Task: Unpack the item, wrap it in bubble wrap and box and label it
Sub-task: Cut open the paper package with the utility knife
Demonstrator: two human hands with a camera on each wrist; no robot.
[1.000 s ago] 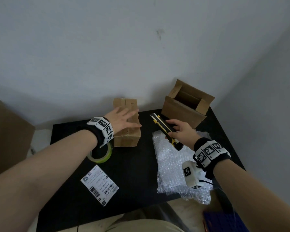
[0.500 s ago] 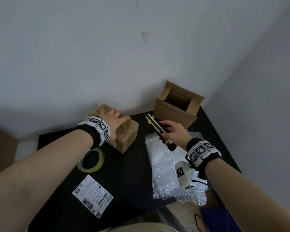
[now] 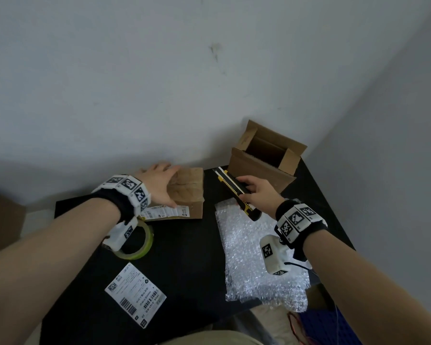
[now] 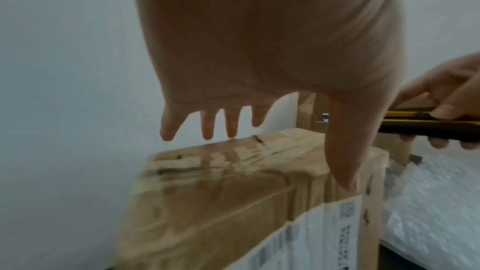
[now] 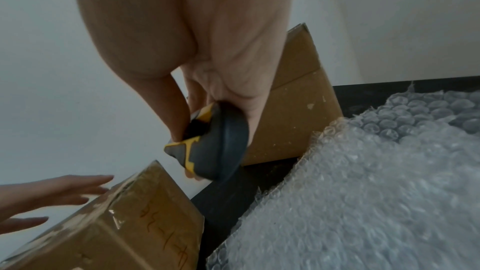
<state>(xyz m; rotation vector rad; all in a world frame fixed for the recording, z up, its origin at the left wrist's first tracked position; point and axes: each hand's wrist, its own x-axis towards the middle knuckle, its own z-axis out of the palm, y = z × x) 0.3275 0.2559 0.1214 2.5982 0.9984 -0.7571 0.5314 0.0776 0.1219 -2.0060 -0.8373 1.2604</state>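
A sealed, taped cardboard box (image 3: pixel 188 192) lies at the back of the black table (image 3: pixel 184 257), with a white printed label on its near face. My left hand (image 3: pixel 159 184) rests on top of it. The fingers are straight and spread, and the thumb (image 4: pixel 342 163) touches the near edge. My right hand (image 3: pixel 258 194) grips a yellow and black utility knife (image 3: pixel 237 192) just right of the box, its tip pointing away from me above the table. Bubble wrap (image 3: pixel 254 255) lies flat under my right wrist. An open empty cardboard box (image 3: pixel 264 160) stands at the back right.
A roll of clear tape (image 3: pixel 138 244) lies under my left wrist. A loose shipping label (image 3: pixel 135 291) lies near the table's front edge. The wall runs directly behind the boxes. A blue crate (image 3: pixel 329 327) sits below the table at the right.
My left hand has turned the sealed box, so that its long side and label now face me. The right hand has kept the knife raised beside it.
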